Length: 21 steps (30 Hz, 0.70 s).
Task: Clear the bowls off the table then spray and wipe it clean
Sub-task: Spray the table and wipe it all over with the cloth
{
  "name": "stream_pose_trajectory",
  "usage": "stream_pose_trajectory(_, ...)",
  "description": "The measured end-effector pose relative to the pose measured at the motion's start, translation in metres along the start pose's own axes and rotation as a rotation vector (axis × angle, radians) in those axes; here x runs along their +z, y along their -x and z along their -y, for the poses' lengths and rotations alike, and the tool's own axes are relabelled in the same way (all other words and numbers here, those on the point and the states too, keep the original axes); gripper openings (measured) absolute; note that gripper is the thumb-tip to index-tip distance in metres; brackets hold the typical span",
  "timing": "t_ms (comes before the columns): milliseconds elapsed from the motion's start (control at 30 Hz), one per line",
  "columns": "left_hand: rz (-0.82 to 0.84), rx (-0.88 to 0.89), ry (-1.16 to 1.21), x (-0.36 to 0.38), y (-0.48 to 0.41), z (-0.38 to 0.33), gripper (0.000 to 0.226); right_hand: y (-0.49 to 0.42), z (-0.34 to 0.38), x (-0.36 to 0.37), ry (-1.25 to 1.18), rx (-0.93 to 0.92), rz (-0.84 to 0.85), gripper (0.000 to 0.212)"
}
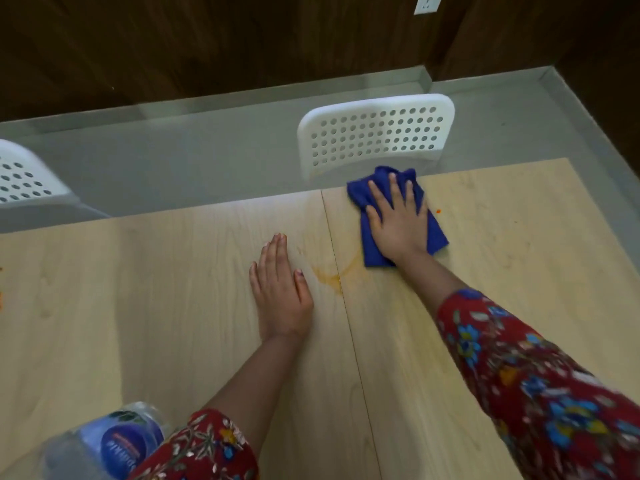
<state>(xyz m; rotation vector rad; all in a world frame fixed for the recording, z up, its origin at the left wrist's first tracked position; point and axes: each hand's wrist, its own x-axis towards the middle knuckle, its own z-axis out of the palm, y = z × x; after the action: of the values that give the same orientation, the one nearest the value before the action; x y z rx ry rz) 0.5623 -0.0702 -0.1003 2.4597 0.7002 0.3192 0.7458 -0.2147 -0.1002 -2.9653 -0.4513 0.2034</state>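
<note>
One bottle (pixel 114 441), two hands (pixel 281 292) (pixel 398 225), one cloth (pixel 437 233), two chairs (pixel 377 133) (pixel 24 174)

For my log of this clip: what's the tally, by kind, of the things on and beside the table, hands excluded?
Blue cloth: 1, pressed flat under the right hand
Plastic bottle: 1, at the near left edge
White chairs: 2, on the far side
Total: 4
</note>
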Motion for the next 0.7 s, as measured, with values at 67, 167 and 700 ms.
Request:
stream_pose_trajectory(67, -0.009, 0.002, -0.004, 0.001, -0.001, 0.000, 0.062, -0.008, 0.038, 0.004, -0.019, -0.101, 0.019, 0.054)
stream_pose_trajectory(167, -0.024, 0.005, -0.014, 0.002, -0.001, 0.000, 0.061, 0.057, 0.062, 0.019, -0.013, -0.352, 0.012, 0.058)
stream_pose_trajectory(700, 0.076, 0.076, -0.118, 0.003, -0.001, -0.001, 0.058, 0.124, 0.040, 0.029, -0.034, -0.141, -0.028, 0.058)
